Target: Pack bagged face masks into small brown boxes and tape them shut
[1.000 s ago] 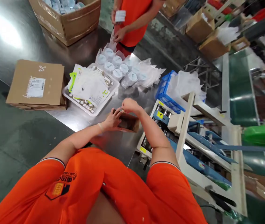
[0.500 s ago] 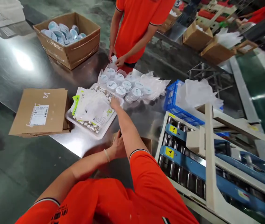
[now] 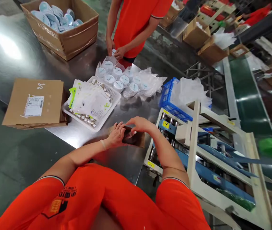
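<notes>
A small brown cardboard box (image 3: pixel 139 140) stands at the table edge in front of me. My left hand (image 3: pixel 116 134) holds its left side, fingers over the rim. My right hand (image 3: pixel 139 124) is bent over the box opening, fingers curled down into it. Something small and pale shows at those fingertips; what it is I cannot make out. Just beyond, a white plastic tray (image 3: pixel 99 125) carries printed mask packets (image 3: pixel 90 99) in a loose pile. Small glass vials with pale caps (image 3: pixel 89 119) lie under and around the packets.
Bagged round tubs (image 3: pixel 118 85) cluster behind the tray. Flat cartons (image 3: pixel 34 102) are stacked at left, with a large carton of tubs (image 3: pixel 78 35) farther back. At right are a blue crate (image 3: pixel 166 95) and a roller machine (image 3: pixel 195 143). A co-worker (image 3: pixel 136 25) stands across the table.
My right hand has drawn back from the tray to the small box. My left hand stays at the box. The view has shifted, and the co-worker's hands have come closer together.
</notes>
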A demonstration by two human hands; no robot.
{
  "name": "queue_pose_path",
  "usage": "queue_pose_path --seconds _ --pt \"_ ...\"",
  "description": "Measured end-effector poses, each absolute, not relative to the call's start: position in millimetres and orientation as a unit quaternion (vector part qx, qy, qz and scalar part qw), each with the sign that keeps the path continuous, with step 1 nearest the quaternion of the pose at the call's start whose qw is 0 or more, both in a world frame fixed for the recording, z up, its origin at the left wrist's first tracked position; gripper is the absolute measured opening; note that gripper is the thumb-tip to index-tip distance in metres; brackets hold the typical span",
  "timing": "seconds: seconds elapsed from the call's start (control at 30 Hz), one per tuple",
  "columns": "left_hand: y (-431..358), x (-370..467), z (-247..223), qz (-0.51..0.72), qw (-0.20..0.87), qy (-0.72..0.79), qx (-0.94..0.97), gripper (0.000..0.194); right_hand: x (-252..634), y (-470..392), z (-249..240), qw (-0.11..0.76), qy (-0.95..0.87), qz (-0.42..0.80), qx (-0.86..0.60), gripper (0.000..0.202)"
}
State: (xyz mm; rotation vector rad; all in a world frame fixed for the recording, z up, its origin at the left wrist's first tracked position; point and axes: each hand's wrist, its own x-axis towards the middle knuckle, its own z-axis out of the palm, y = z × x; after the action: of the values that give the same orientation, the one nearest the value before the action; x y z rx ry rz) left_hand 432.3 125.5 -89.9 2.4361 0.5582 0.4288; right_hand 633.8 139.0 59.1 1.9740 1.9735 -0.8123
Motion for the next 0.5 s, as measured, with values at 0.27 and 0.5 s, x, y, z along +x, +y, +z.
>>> queue_pose_path --seconds 0.27,0.5 --pt "127 438 -95 0.145 0.294 0.205 0.922 0.107 492 327 -9 0.009 0.87 -0.132 0.475 0.038" --pt "131 440 -100 0.137 0.294 0.202 0.924 0.084 472 337 -26 0.068 0.848 -0.115 0.513 0.024"
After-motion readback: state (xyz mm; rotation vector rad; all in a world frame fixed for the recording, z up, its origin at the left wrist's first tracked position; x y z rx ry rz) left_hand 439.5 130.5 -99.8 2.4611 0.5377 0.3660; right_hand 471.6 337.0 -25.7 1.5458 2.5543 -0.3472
